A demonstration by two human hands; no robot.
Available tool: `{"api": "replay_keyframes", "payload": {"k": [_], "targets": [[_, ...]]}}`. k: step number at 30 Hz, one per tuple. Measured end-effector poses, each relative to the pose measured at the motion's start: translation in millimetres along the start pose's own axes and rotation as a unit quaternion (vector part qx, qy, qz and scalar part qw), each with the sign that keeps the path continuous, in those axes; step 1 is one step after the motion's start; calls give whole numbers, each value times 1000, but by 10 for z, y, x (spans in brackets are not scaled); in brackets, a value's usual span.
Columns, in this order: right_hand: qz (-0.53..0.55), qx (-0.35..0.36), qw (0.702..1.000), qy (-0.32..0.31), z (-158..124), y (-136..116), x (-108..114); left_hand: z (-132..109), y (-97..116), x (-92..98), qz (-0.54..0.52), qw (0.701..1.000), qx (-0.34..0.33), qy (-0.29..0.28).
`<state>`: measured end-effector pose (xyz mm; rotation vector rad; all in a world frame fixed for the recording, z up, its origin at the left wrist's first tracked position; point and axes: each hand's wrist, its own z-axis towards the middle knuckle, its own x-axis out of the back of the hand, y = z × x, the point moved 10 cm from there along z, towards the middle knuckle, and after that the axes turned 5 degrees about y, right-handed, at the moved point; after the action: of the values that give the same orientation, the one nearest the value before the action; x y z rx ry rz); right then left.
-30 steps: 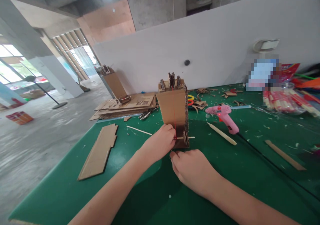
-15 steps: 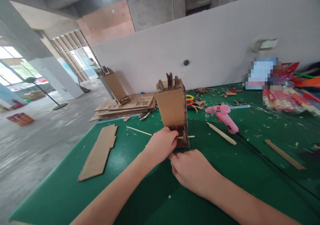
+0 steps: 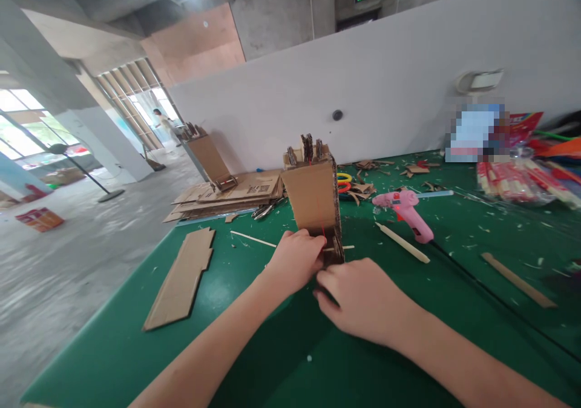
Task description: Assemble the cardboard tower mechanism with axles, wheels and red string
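An upright cardboard structure [image 3: 311,193] with notched pieces on top stands on the green table. A thin red string [image 3: 324,231] runs down its front to my left hand [image 3: 297,259], whose fingers are pinched on it at the base. A thin wooden stick [image 3: 253,238] passes behind my left hand and pokes out at the structure's right side. Just to the right and nearer to me is my right hand [image 3: 356,296], with fingers curled and thumb a little apart from them; its fingertips are partly hidden, and anything between them cannot be made out.
A pink glue gun [image 3: 411,214] with a black cord lies to the right, beside a pointed wooden rod [image 3: 403,243]. Left is a flat cardboard piece [image 3: 181,281]. Stacked cardboard [image 3: 249,190], scissors [image 3: 344,182] and scraps are farther back. A distant person [image 3: 164,126] stands at left.
My right hand has moved slightly up and right toward the structure's base, and its thumb has parted from the fingers. My left hand has shifted slightly. The distant person shows more fully.
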<state>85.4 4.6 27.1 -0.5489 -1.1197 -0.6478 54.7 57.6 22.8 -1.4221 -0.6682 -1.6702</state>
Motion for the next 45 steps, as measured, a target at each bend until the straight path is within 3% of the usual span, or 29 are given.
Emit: {"api": "replay_keyframes", "payload": {"k": [5,22,31,35,41,45], "targets": [[-36,-24,999,-5,3,182,79,-3,7,12,5,1000,8,2],[-65,-19,997,-48,-8,164,-95,-2,-101,74,-157,987,45,4],[-63,-11,997,-44,-17,141,-91,-27,-214,113,-378,920,103,24],[-53,-8,999,0,4,135,19,-31,-266,139,-391,910,127,51],[-25,-92,978,183,32,430,401,-25,-265,111,-441,889,114,51],[0,-67,981,181,113,467,309,-27,-292,94,-466,875,115,55]]}}
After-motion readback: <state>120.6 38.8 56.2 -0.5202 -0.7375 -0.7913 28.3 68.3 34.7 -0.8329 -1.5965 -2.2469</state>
